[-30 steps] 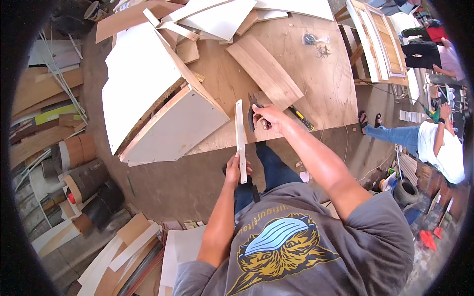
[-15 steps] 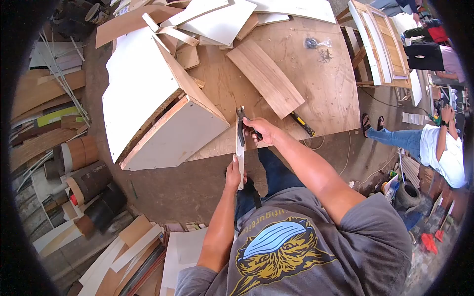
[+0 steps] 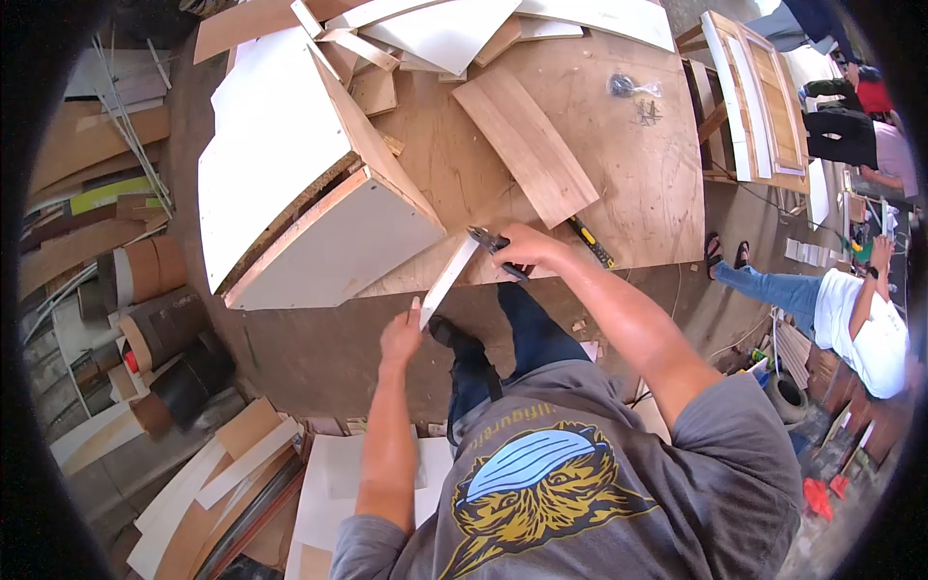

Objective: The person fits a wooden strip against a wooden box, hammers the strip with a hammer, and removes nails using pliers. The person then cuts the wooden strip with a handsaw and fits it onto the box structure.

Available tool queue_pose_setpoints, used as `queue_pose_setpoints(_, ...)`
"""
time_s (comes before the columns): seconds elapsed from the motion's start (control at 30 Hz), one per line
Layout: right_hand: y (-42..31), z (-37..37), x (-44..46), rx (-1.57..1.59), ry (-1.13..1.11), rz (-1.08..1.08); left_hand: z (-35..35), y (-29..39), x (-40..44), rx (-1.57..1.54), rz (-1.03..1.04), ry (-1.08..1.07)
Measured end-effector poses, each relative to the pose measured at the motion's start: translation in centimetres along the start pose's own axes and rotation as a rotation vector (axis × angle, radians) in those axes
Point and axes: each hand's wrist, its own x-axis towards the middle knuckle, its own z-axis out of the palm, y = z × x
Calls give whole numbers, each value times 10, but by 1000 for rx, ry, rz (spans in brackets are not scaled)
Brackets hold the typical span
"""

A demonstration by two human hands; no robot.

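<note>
My left hand (image 3: pixel 401 333) is closed around the near end of a narrow white strip (image 3: pixel 448 283), which slants up and to the right. My right hand (image 3: pixel 530 247) grips the dark handles of a pair of pliers (image 3: pixel 480 236), and the head of the pliers sits at the strip's far end. Whether the jaws bite on the strip is too small to tell. Just beyond my right hand, a brown wood-grain board (image 3: pixel 532 150) lies on the worktable (image 3: pixel 638 174). A yellow-and-black hand tool (image 3: pixel 592 242) rests by the board's near end.
A large white-faced wooden box piece (image 3: pixel 333 242) stands on the table's left, its corner near my hands. Offcut panels (image 3: pixel 445 34) pile up at the back. A small plastic bag (image 3: pixel 633 86) lies at the right. A person in a white shirt (image 3: pixel 855 324) works to the right.
The strip has gone from nearly upright to slanting. My left hand has moved left, and the pliers have turned with my right hand, which has shifted slightly right.
</note>
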Motion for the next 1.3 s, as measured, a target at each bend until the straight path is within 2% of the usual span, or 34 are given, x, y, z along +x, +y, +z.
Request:
queue_pose_setpoints(0.03, -5, -5, -14, 0, -88, 42, -7, -1, -1, 153, 12, 47)
queue_pose_setpoints(0.13, 13, -12, -30, -234, -134, -64, -27, 9, 2, 402, 87, 35)
queue_pose_setpoints(0.33, 51, -22, -40, -613, -161, -153, -61, 62, 2, 596, 257, -105)
queue_pose_setpoints(0.37, 59, -23, -40, -649, -150, -180, -57, 64, 4, 565, 327, 58)
queue_pose_setpoints(0.47, 65, -28, -54, -501, -162, -94, -39, 69, 7, 458, 521, 551)
queue_pose_setpoints(0.5, 72, -28, -54, -436, -158, -102, -42, 82, 0, 439, 398, 467)
queue_pose_setpoints(0.6, 92, -24, -55, -261, -145, -103, -12, 73, 10, 431, 542, 813)
queue_pose_setpoints(0.7, 101, -14, -66, -108, -111, -50, 21, 94, -13, 303, 481, 1158)
queue_pose_setpoints(0.8, 112, -1, -77, 20, -59, -5, 96, 97, -13, -260, 126, 1228)
queue_pose_setpoints(0.83, 121, 3, -74, 28, -56, -2, 118, 106, -10, -804, -58, 1031)
queue_pose_setpoints(0.87, 127, 8, -74, 36, -52, 1, 137, 116, -7, -1174, -157, 858)
queue_pose_setpoints(0.9, 128, 13, -77, 5, -58, 4, 138, 108, -5, -1525, -233, 274)
queue_pose_setpoints(0.93, 125, 16, -82, -30, -65, 12, 137, 135, -17, -1776, -314, 239)
queue_pose_setpoints(1.0, 129, 23, -88, -111, -97, 7, 143, 144, -18, -1722, -304, 242)
queue_pose_setpoints(1.07, 131, 27, -89, -192, -146, -31, 150, 147, -12, -1672, -224, 394)
queue_pose_setpoints(1.23, 119, 34, -113, -93, -386, 79, 154, 150, -33, -1516, -128, 604)
queue_pose_setpoints(1.3, 115, 36, -120, -87, -460, 118, 157, 144, -36, -1768, -166, 478)
